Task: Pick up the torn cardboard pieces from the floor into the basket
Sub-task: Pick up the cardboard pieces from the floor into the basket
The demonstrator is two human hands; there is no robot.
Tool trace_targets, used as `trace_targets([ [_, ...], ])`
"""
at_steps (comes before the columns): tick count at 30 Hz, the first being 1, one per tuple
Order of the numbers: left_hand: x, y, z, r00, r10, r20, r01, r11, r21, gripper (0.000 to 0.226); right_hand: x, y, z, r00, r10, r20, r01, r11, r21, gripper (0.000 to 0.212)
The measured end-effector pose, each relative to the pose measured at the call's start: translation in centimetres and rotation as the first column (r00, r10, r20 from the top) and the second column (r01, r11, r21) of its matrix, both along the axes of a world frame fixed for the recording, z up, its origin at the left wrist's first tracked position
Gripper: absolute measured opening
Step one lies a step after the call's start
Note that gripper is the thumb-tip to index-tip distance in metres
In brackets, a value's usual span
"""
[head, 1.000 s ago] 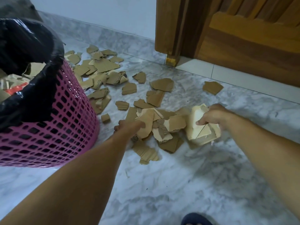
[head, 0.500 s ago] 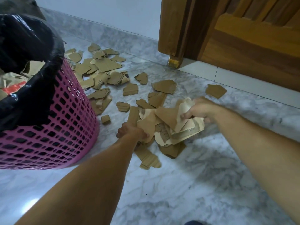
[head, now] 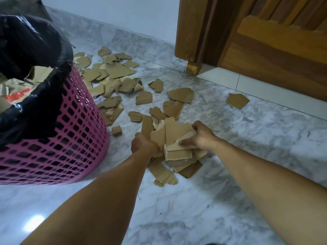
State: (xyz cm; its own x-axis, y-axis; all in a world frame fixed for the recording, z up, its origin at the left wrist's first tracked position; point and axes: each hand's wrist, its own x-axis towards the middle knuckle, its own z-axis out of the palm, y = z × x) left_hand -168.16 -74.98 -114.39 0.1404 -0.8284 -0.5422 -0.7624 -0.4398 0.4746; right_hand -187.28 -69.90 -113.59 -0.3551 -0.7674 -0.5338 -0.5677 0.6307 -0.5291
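fingers of both hands are curling around one bundle of torn cardboard pieces (head: 174, 138) near the middle of the marble floor (head: 230, 174); the left hand (head: 144, 145) is gripping its left edge, the right hand (head: 200, 137) is clasping its right side. more loose pieces (head: 113, 76) are lying farther off, just beside the pink basket (head: 58, 144) standing at left, lined with a black bag (head: 30, 50).

You will find no readable text, label, brand, number or sign anywhere here; the dark marks on a few cardboard pieces (head: 136, 84) at eleven o'clock are illegible.
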Motion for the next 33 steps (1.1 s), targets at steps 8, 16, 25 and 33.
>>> trace_targets([
  [8, -0.2, 0.4, 0.4, 0.998, -0.064, -0.001, 0.064, 0.997, -0.039, 0.058, 0.4, 0.3, 0.8, 0.962, -0.137, 0.237, 0.143, 0.990, -0.006, 0.068],
  [16, 0.4, -1.3, 5.2, 0.987, -0.158, -0.003, 0.157, 0.981, -0.113, 0.065, -3.6, 0.1, 6.9, 0.984, -0.119, 0.129, 0.129, 0.989, -0.071, 0.100],
  [25, 1.5, -3.2, 16.1, 0.971, -0.206, -0.120, 0.169, 0.950, -0.264, 0.060, -3.6, 0.2, 19.6, 0.980, -0.174, 0.098, 0.192, 0.957, -0.218, 0.096],
  [33, 4.8, -4.6, 28.3, 0.946, -0.293, -0.140, 0.195, 0.857, -0.477, 0.032, 1.2, -1.4, 32.5, 0.979, -0.177, 0.103, 0.202, 0.910, -0.361, 0.105],
])
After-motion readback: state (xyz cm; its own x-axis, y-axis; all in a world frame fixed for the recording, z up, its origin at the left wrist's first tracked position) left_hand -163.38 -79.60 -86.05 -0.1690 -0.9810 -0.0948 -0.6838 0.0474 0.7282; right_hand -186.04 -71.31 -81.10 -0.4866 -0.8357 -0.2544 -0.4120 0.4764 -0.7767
